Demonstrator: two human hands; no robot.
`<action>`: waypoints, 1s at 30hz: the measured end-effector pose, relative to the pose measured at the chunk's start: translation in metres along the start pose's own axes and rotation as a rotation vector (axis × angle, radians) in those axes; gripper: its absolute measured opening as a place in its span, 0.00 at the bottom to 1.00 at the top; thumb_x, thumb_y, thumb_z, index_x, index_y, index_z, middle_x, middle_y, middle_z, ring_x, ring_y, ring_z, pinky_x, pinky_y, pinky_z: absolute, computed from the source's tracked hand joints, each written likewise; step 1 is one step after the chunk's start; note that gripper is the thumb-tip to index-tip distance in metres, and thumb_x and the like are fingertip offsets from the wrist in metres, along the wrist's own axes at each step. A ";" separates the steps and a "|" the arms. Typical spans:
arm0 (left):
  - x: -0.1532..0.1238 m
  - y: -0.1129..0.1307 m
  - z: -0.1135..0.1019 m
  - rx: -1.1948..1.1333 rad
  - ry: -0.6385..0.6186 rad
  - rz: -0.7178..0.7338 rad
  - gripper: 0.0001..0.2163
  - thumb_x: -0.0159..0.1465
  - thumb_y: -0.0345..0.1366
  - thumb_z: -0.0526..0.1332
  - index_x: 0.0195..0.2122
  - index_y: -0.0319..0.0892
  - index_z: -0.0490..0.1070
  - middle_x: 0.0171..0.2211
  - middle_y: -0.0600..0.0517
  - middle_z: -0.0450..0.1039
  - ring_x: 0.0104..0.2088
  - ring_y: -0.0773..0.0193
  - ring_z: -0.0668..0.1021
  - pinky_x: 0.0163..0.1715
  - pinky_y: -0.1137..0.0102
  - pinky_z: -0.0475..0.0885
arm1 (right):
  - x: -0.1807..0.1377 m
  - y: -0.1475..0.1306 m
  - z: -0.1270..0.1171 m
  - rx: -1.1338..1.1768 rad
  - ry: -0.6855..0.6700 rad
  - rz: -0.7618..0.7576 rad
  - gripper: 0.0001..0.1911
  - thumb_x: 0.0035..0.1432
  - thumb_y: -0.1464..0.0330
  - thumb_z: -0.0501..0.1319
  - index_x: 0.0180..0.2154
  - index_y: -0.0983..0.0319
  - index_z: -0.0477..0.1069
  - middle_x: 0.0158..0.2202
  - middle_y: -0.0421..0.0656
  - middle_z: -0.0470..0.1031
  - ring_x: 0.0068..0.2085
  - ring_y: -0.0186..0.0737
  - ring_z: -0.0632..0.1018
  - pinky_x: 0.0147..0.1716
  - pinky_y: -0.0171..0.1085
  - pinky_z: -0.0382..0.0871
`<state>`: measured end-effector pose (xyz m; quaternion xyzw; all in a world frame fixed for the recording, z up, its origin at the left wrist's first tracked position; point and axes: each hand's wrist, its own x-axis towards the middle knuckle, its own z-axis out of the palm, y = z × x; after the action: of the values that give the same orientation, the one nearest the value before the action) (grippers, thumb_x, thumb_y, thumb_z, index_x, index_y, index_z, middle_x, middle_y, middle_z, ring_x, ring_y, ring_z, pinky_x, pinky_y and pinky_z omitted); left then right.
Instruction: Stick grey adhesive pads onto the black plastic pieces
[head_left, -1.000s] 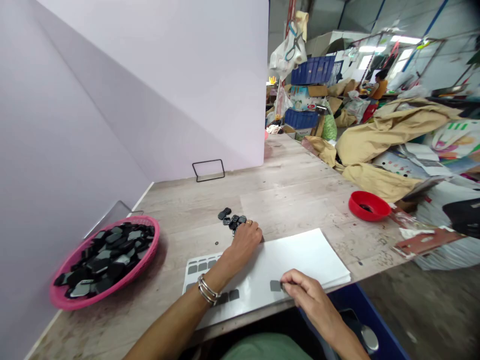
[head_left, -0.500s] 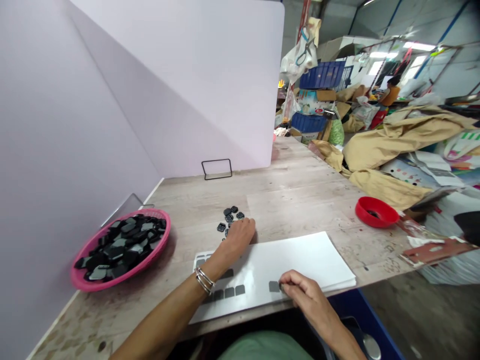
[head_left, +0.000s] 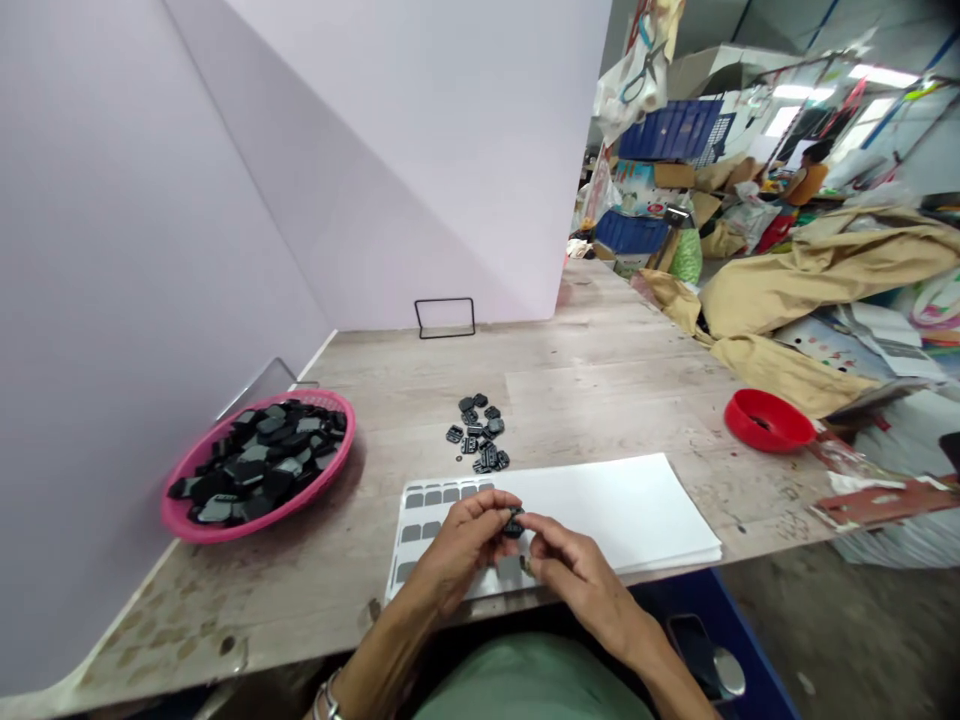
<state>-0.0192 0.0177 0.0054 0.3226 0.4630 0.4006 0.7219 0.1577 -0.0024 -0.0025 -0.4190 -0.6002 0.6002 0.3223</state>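
My left hand (head_left: 474, 545) is closed in a pinch round a small black plastic piece (head_left: 514, 522) above the sheet. The fingers of my right hand (head_left: 576, 572) are bent at the right side of that piece, the index fingertip against it. A tiny dark thing shows at the right thumb; I cannot make out what it is. Beneath both hands lies a white sheet (head_left: 630, 500) with rows of grey rounded stickers (head_left: 412, 533) on its left part, partly covered by my hands. Just beyond the sheet is a loose pile of similar black pieces (head_left: 469, 445).
To the left, a pink basket (head_left: 346, 452) is heaped with black and grey pieces. A red bowl (head_left: 769, 432) stands near the table's right edge. A black wire stand (head_left: 446, 337) is by the pale partition (head_left: 420, 180). Farther back a person (head_left: 808, 185) is among sacks.
My left hand has come back from the pile to the sheet with a black piece. My right hand has moved left from the sticker row to meet it. The view has shifted slightly.
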 end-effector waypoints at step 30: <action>-0.005 -0.014 0.014 -0.067 -0.069 -0.014 0.19 0.47 0.26 0.68 0.40 0.36 0.67 0.25 0.52 0.74 0.22 0.68 0.77 0.19 0.78 0.65 | -0.002 0.007 0.002 -0.622 0.307 -0.364 0.13 0.64 0.73 0.47 0.44 0.60 0.68 0.35 0.44 0.68 0.36 0.38 0.71 0.35 0.37 0.65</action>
<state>-0.0036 0.0056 0.0013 0.3085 0.4265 0.3993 0.7507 0.1576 -0.0058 -0.0089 -0.4681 -0.7630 0.2528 0.3671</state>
